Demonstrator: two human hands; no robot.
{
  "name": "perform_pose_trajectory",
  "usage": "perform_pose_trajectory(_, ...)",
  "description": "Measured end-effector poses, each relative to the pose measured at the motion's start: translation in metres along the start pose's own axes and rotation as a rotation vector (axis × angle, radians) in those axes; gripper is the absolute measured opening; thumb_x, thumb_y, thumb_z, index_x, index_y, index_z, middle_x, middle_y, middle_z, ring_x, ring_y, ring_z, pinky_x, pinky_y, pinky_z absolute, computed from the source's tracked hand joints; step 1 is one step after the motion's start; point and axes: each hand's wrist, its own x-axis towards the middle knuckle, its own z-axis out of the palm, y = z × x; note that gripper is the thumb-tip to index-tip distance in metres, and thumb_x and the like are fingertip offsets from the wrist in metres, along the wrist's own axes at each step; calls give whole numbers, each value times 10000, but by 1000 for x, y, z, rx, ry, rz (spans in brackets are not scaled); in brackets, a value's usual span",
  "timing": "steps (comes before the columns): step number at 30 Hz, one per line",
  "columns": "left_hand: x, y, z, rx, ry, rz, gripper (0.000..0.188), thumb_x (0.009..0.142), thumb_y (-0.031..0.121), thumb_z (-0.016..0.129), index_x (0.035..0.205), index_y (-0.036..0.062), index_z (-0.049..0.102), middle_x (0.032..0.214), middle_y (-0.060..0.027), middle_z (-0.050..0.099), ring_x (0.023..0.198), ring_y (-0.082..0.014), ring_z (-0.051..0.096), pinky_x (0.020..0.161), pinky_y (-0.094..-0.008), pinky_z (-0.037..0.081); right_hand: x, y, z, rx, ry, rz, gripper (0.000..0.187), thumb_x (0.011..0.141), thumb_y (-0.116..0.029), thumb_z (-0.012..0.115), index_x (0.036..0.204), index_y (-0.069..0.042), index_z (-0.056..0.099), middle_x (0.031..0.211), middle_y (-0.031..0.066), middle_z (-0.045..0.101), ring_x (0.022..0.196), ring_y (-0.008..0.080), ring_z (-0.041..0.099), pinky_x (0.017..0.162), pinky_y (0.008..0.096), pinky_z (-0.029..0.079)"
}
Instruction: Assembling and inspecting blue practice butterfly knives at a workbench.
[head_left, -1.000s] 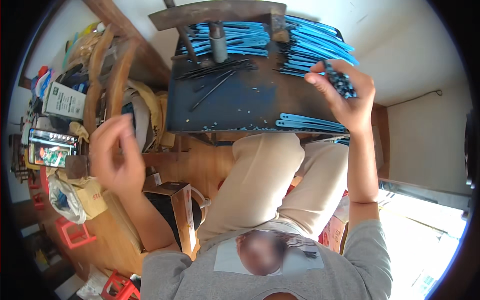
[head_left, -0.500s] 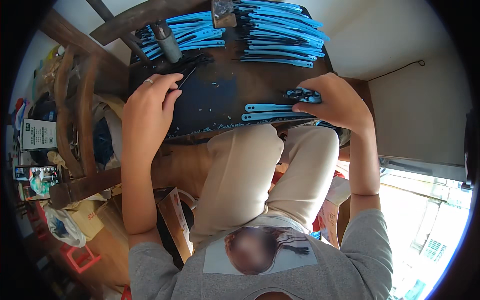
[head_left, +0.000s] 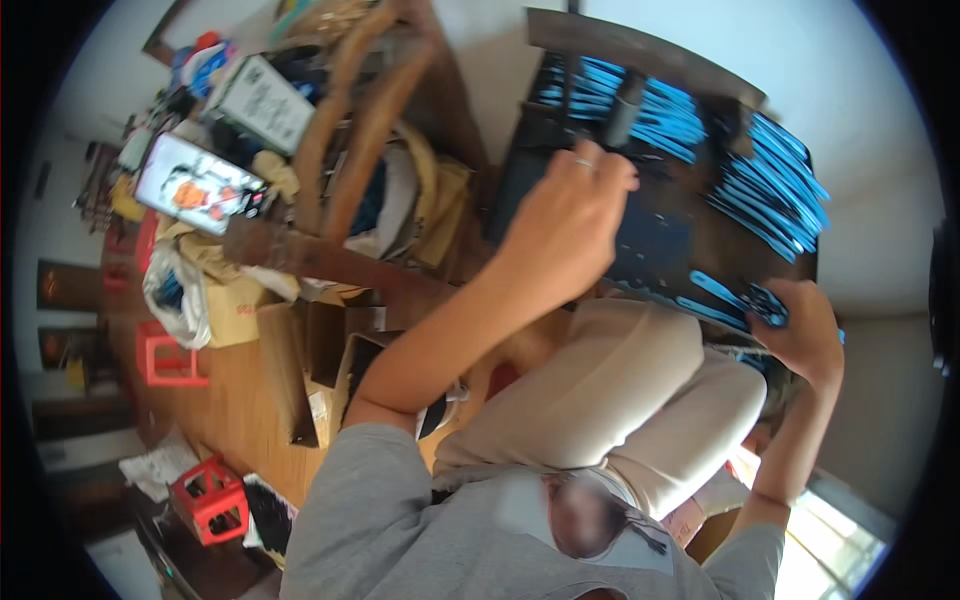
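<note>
My left hand (head_left: 572,215) is over the left part of the dark worktable (head_left: 665,180), beside a grey metal post (head_left: 625,108). Its fingers are drawn together, and whatever lies between them is hidden. At the table's right front, my right hand (head_left: 808,330) is closed around a cluster of blue and black pieces (head_left: 766,305) too blurred to make out singly. Two flat blue strips with holed ends (head_left: 712,289) lie on the tabletop by that hand. Behind are two piles of similar strips, one left (head_left: 655,118) and one right (head_left: 775,190).
A dark curved bar (head_left: 645,50) spans above the table's far side. To the left stands a wooden chair-like frame (head_left: 300,255), with a lit phone (head_left: 190,185) beside it. Cardboard boxes (head_left: 285,370) and red stools (head_left: 210,500) are on the wooden floor.
The view has swung left, so table and hands appear farther right and tilted. The thin dark strip seen near my left fingertips no longer shows. My right hand keeps its grasp.
</note>
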Motion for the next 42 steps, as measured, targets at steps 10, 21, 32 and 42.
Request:
perform_pose_trajectory(10,-6,23,15,-328,176,138,153,895,145,607,991,53,531,694,-102,599,592,-291,595,517,-373,450,10,-18,4,263,110,-66,179,635,-48,683,690,21,527,558,115,464,492,189,394,492,314,352)
perform_pose_trajectory(21,-13,17,17,-274,7,216,184,807,261,717,801,89,649,645,-34,631,545,-234,602,449,-327,438,8,-36,0,313,127,-151,167,685,-51,726,756,13,589,589,84,543,485,137,494,493,261,391)
perform_pose_trajectory(32,-20,26,-3,-959,96,-307,134,851,110,712,855,-19,676,566,98,354,525,15,272,448,-202,185,-41,23,9,460,1055,66,266,895,-135,661,1096,36,628,659,-30,518,538,18,412,493,163,282)
perform_pose_trajectory(42,-30,50,8,-1201,-76,-387,135,868,142,697,844,11,678,571,105,333,527,3,284,461,-207,218,-31,-32,45,1220,881,-279,551,904,-353,631,1252,54,502,531,-70,318,422,31,270,444,212,223)
